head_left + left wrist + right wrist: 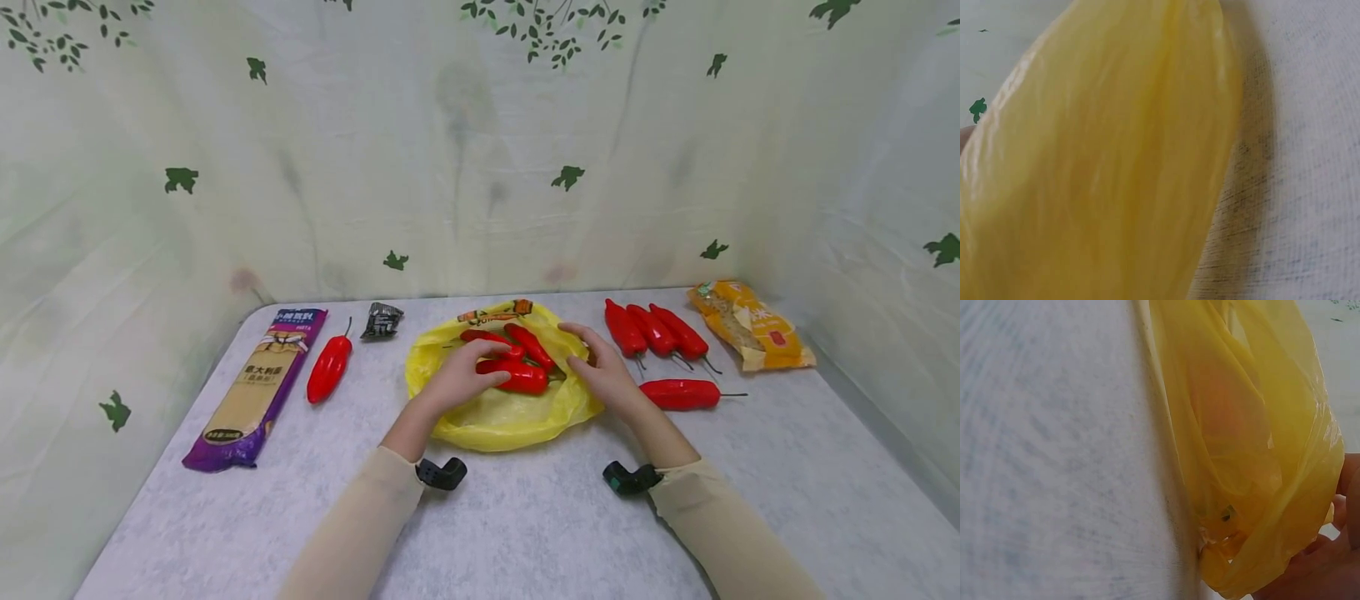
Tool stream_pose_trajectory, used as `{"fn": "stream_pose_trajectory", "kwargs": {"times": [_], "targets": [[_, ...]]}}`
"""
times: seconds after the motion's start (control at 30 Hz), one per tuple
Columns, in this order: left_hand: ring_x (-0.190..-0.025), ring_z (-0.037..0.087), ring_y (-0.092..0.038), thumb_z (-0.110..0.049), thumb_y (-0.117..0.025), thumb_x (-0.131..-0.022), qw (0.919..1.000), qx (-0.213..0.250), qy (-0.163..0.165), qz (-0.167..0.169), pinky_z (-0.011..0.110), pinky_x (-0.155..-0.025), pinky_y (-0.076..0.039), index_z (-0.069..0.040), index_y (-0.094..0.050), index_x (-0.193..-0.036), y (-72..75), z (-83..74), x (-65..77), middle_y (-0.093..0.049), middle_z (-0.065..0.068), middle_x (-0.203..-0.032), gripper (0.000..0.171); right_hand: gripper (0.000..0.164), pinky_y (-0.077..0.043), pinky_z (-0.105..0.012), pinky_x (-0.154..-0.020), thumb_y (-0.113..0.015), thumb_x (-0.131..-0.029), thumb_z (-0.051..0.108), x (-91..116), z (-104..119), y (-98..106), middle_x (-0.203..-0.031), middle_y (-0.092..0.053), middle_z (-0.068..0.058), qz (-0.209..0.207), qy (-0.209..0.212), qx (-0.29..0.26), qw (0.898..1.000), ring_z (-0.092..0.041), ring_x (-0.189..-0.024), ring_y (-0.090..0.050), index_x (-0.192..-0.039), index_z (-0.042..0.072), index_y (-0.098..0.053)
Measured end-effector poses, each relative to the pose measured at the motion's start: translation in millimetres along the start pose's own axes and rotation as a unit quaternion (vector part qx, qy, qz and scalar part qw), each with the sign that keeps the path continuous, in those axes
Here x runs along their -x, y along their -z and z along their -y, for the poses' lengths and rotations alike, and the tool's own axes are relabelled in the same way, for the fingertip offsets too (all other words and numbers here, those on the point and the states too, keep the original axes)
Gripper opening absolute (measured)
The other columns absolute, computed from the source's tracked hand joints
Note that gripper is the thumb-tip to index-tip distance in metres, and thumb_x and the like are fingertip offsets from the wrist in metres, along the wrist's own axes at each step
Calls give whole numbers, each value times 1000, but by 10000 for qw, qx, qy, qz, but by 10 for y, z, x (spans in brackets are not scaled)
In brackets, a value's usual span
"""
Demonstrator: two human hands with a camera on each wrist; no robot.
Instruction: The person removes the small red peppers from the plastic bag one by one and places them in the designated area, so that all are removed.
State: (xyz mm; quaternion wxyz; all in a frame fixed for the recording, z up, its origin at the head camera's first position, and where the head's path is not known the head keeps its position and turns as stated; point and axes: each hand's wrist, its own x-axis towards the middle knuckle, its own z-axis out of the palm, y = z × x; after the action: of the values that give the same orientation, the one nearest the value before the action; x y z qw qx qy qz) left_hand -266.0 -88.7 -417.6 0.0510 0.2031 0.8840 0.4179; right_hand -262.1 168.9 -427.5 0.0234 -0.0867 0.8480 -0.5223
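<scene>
An open yellow plastic bag [495, 412] lies on the table in front of me, with three red chili peppers [517, 377] inside. My left hand [461, 379] reaches over its left side, fingers and thumb bent loosely and apart above the peppers. In the left wrist view the bag [1122, 156] covers nearly everything, so that hand is mostly hidden. At the right rim, my right hand [607, 375] holds the bag edge between thumb and fingers. Bent fingers [1329, 556] also appear behind the yellow plastic [1254, 456] in the right wrist view.
Right of the bag lie several red peppers [660, 331] and an orange food packet [750, 329]. To the left are a purple pasta package [258, 392], one red pepper [330, 367] and a small black packet [382, 321]. A leaf-patterned curtain [480, 183] closes off the back.
</scene>
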Motion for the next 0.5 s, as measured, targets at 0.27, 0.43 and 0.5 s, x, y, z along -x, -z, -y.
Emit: {"fn": "stream_pose_trajectory", "kwargs": {"times": [0.27,0.43,0.5], "targets": [[-125,17,-53,-29,-71,-87,9999,-108,94,44,38,-109,-42,-18,-59,-130,-20,20,3,-60,-2,-131,46,49,-38,-48,-112,-55,-94,18,-4,0,-8,-151,-38,4,11,-78,-52,10000,-23,-138,-36,-138,36,-44],[-125,19,-54,-29,-71,-86,9998,-190,19,62,39,-109,-42,-18,-60,-129,-43,47,21,-61,-1,-131,46,49,-37,-48,-112,-55,-94,17,-6,-7,-7,-152,-38,3,26,6,-82,10000,-24,-138,-36,-139,35,-44],[-124,19,-54,-29,-72,-86,9997,-228,42,87,39,-109,-42,-19,-61,-127,-53,56,25,-61,-2,-129,44,49,-37,-49,-113,-54,-95,17,-4,-7,-7,-152,-37,3,36,42,-79,10000,-24,-138,-36,-139,35,-44]]}}
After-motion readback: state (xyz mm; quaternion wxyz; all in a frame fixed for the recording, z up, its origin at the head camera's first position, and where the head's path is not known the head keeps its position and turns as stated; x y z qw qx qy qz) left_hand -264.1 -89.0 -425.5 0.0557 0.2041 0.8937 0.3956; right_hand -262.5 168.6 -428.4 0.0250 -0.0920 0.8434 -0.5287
